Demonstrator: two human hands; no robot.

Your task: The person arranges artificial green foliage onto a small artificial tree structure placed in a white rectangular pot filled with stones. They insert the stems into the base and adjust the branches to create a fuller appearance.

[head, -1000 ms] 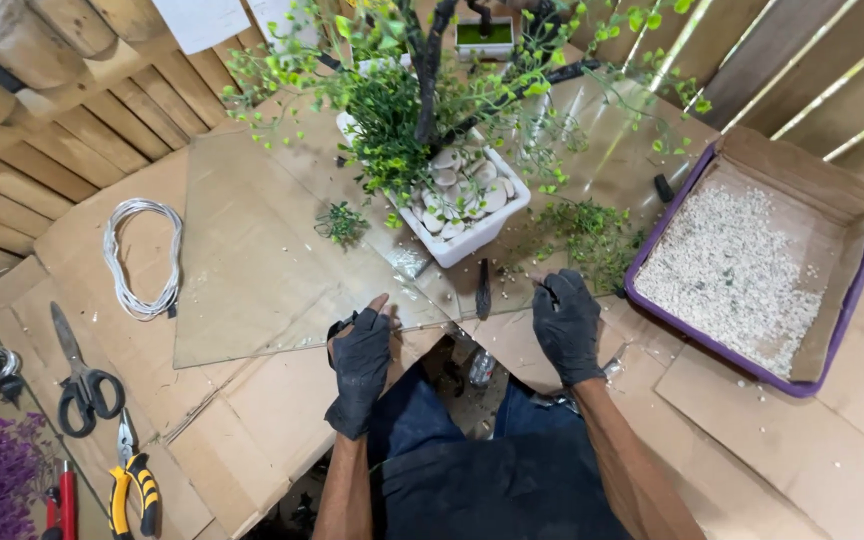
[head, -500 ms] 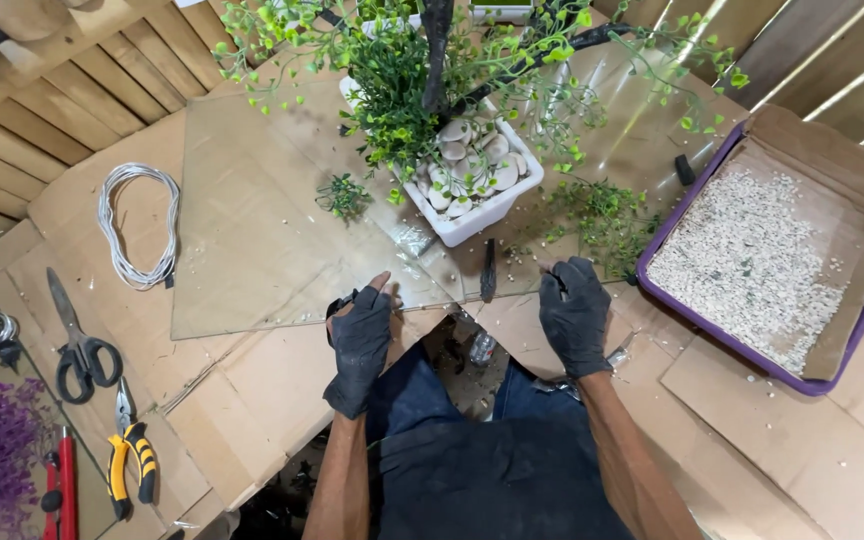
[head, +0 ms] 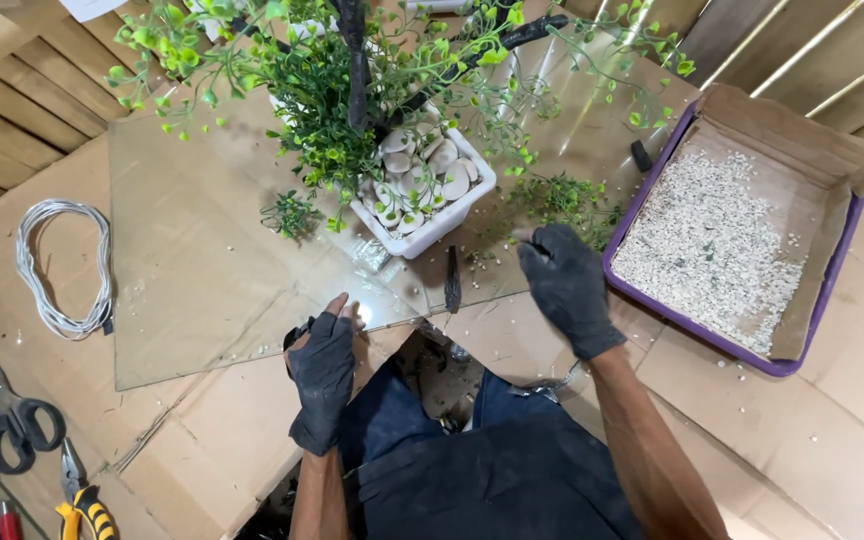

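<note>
Black gloves cover both our hands: our left hand (head: 324, 365) lies flat and open on the glass sheet (head: 212, 270), while our right hand (head: 567, 285), loosely curled and empty, should reach slowly toward the white pot (head: 432, 225).

Planter (head: 432, 200) on glass sheet (head: 202, 250), tray (head: 832, 300) right.

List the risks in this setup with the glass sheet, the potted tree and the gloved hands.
1. The clear glass sheet has a bare near edge right by the left gloved hand; a slip might cut or crack it.
2. The right gloved hand is raised near the white square pot of pebbles; a nudge could tip the tree.
3. The purple tray of pale gravel may spill.
</note>
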